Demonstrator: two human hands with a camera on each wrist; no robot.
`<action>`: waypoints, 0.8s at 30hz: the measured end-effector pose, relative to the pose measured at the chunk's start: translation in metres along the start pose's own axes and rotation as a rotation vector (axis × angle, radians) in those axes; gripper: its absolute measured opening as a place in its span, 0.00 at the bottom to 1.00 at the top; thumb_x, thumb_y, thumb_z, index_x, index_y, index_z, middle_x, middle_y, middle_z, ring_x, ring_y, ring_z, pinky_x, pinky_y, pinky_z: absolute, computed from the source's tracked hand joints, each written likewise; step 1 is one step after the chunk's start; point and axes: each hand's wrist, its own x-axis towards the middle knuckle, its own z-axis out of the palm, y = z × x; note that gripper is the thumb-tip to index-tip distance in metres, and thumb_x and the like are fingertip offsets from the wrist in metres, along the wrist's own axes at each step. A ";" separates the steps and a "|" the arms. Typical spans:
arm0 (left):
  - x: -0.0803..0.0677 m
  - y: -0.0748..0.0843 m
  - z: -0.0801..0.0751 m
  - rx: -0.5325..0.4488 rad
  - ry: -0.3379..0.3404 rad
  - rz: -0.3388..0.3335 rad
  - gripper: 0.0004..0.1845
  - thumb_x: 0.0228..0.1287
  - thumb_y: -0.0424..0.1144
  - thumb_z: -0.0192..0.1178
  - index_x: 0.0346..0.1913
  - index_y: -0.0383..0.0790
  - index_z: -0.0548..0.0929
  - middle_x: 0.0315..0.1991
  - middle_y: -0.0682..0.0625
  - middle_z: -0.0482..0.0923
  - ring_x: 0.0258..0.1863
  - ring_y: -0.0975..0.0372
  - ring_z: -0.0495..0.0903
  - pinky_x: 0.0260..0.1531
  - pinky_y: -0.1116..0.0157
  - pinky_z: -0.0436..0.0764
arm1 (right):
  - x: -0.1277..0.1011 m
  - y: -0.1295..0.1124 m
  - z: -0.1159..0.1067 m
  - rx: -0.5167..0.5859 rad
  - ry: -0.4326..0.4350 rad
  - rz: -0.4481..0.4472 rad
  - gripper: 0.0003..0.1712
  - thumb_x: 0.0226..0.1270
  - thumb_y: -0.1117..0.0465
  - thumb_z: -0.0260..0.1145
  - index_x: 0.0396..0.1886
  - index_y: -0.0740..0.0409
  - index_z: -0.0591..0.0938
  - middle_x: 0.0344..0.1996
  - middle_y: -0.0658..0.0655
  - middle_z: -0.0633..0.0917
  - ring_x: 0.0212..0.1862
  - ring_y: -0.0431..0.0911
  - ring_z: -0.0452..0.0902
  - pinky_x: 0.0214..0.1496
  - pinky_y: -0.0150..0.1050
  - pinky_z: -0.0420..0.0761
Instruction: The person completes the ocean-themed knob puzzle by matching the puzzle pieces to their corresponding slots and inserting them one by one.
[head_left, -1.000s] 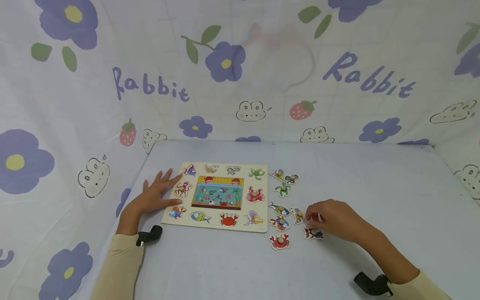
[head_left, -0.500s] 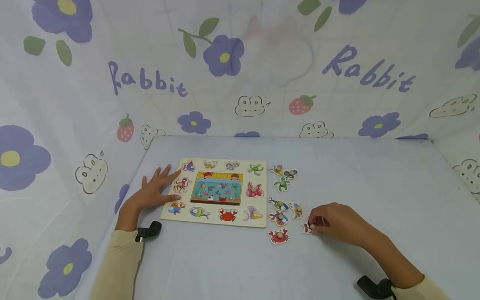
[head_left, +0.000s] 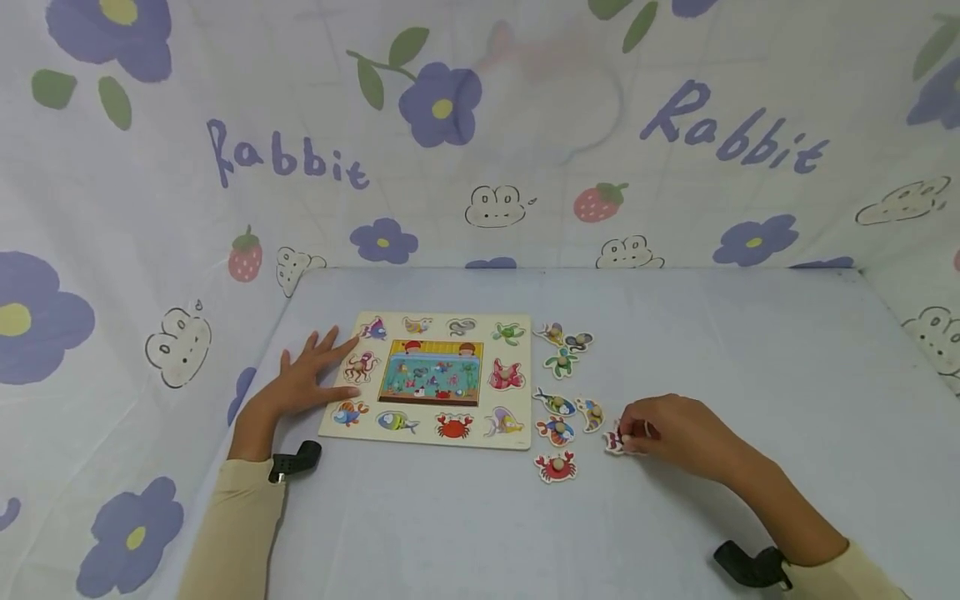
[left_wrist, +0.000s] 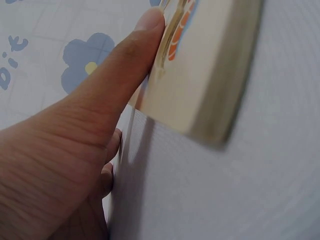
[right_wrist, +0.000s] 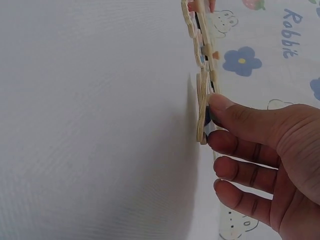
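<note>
A wooden peg puzzle board (head_left: 517, 417) with sea-animal pictures lies on the white-covered table. On its left edge rests my left hand (head_left: 303, 383), fingers spread and straight; the left wrist view shows that thumb lying along the board's corner (left_wrist: 185, 110). Right of the board, my right hand (head_left: 678, 433) pinches a purple fish puzzle piece (head_left: 613, 442) between thumb and index finger, hiding most of it. In the right wrist view, the pinched piece (right_wrist: 200, 110) appears edge-on, its other fingers loosely curled beside it. A yellow-and-blue puzzle piece (head_left: 590, 414) lies just left of this hand.
Several loose knobbed pieces lie along the board's right side, including a crab (head_left: 556, 467), a turtle (head_left: 561, 362) and a striped fish (head_left: 555, 402). A starfish piece (head_left: 507, 374) sits in the board. Patterned cloth (head_left: 525, 150) hangs behind the table.
The right hand has come down over the purple fish piece and now pinches it. The left hand stays on the board. The head view has tilted slightly downward.
</note>
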 end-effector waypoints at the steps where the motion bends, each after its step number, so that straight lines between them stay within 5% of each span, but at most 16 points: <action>1: 0.000 0.000 0.000 -0.001 -0.001 -0.001 0.53 0.56 0.66 0.69 0.81 0.56 0.56 0.83 0.43 0.37 0.80 0.42 0.28 0.67 0.29 0.24 | 0.001 0.000 -0.001 -0.002 0.003 -0.004 0.08 0.60 0.58 0.78 0.34 0.43 0.85 0.23 0.35 0.76 0.27 0.34 0.68 0.28 0.31 0.71; 24: -0.003 0.000 -0.001 -0.008 0.016 0.012 0.52 0.57 0.65 0.70 0.81 0.56 0.57 0.83 0.43 0.38 0.80 0.42 0.29 0.67 0.29 0.25 | 0.013 0.007 -0.006 -0.055 0.003 0.112 0.08 0.61 0.55 0.77 0.32 0.47 0.84 0.19 0.40 0.75 0.25 0.39 0.67 0.26 0.34 0.69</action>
